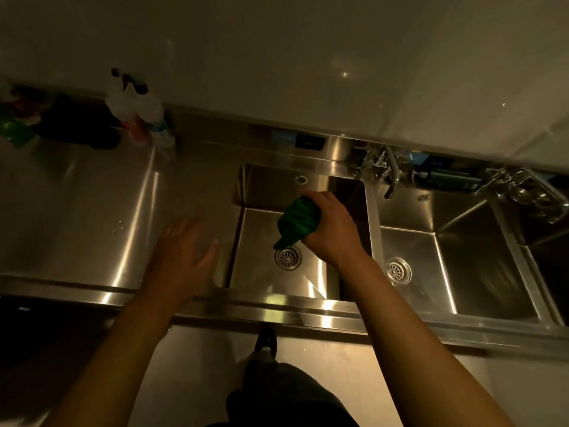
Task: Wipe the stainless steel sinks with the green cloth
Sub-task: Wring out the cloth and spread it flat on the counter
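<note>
Green cloth point(297, 223) sits bunched in our right hand point(331, 231), gripped above the left sink's point(264, 192) drain point(288, 257); our left hand point(181, 254) is spread, holding nothing, over the counter point(92, 211) beside that sink. Balled so tight, the cloth could miss the sink's corners.

The left hand point(181, 254) and the right hand point(331, 228) are shown bare, and both forearms are left uncovered from the wrist back to the lower edge of the view. Behind the grip, on the person's side and between the two forearms, one leg is seen clad in dark, creased trousers point(277, 392). Just beyond the trouser hem, nearer the grip, a dark shoe point(266, 337) is worn, with a paler patch near its ankle end; finer detail is lost in the dim light.
</note>
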A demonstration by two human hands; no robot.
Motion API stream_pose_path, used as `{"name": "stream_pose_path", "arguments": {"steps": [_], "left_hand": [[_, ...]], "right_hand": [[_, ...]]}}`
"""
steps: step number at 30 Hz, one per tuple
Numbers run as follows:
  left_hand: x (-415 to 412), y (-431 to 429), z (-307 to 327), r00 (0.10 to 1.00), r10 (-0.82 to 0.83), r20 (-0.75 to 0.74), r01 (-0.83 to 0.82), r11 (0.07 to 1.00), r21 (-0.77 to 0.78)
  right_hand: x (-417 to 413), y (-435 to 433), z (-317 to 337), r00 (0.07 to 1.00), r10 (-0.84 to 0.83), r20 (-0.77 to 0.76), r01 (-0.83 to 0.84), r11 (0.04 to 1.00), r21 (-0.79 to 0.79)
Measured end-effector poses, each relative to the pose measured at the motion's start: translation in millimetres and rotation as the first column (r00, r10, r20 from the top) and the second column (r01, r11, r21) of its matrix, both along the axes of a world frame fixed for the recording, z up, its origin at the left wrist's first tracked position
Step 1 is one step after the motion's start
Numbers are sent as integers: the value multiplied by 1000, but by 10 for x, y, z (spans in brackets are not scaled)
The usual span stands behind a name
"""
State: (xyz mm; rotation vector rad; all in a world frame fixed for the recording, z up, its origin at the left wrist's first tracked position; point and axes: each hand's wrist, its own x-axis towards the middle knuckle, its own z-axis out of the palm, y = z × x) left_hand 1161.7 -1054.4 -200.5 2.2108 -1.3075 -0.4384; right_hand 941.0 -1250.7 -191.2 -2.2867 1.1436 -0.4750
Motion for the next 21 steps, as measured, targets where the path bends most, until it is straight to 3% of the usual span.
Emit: {"name": "stream_pose_path", "arguments": {"steps": [10,21], "left_hand": [[480,-467,-77,999,-54,4,54,998,32],[725,-899,-310,969,-237,-67,240,970,36]], "right_hand": [[606,-376,-290,999,-15,51,7,990,142],[1055,-308,-422,984,-10,177,-47,948,315]]}}
